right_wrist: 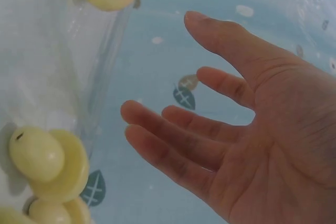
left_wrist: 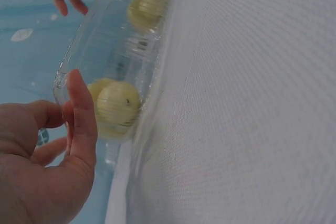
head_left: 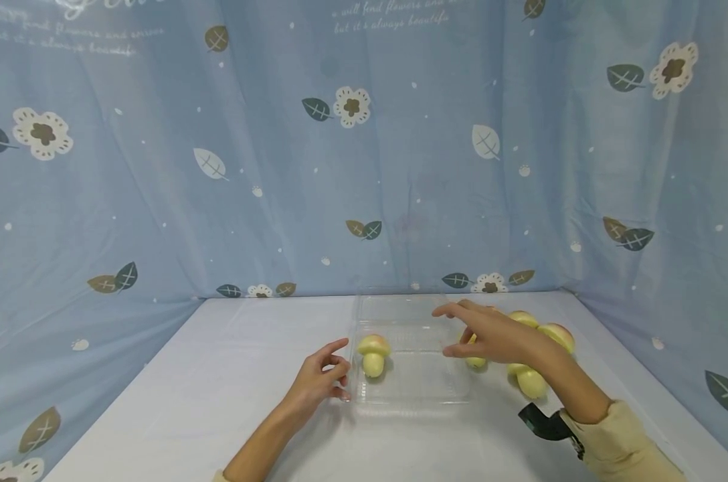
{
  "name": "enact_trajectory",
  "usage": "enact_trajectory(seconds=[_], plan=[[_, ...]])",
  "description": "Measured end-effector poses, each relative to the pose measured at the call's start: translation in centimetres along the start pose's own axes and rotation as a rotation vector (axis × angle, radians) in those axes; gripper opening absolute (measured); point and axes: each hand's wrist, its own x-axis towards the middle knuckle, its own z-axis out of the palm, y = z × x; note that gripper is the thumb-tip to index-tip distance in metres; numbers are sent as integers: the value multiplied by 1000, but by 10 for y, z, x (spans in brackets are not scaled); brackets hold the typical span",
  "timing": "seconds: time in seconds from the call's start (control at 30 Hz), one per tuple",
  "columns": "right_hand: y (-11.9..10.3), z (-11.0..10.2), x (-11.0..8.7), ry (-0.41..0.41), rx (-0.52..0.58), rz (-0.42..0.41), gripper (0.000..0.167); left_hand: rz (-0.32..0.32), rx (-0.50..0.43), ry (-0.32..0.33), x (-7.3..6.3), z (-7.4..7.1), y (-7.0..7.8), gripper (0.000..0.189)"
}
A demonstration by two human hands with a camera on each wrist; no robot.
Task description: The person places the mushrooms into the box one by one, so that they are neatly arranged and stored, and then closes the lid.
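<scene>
A clear plastic box (head_left: 412, 381) with its lid (head_left: 400, 308) folded back lies in the middle of the table. Inside at the left sits a yellow mushroom-shaped piece (head_left: 373, 356) with a pinkish cap. My left hand (head_left: 318, 381) is at the box's left wall, thumb and fingers spread; in the left wrist view the fingertips (left_wrist: 79, 85) overlap the wall, and firm contact is hard to judge. Above the box's right side hovers my right hand (head_left: 487, 335), fingers extended and apart, holding nothing. Another mushroom piece (head_left: 476, 361) is partly hidden behind it.
Several more yellow mushroom pieces (head_left: 531, 383) are clustered on the white table (head_left: 231, 375) to the right of the box, beneath my right forearm. A blue curtain (head_left: 400, 167) with flowers and leaves hangs behind the table and along its sides.
</scene>
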Motion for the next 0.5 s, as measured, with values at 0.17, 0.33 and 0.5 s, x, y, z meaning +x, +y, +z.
enact_trajectory(seconds=[0.17,0.33,0.5], plan=[[9,-3,-11,14,-6,3,64,2,-7,-6,0,0,-1,59],[17,-9,-21,43,3,22,65,1,0,-11,0,0,-1,59],[31,-12,-29,61,24,58,67,3,-1,-4,0,-1,0,58]])
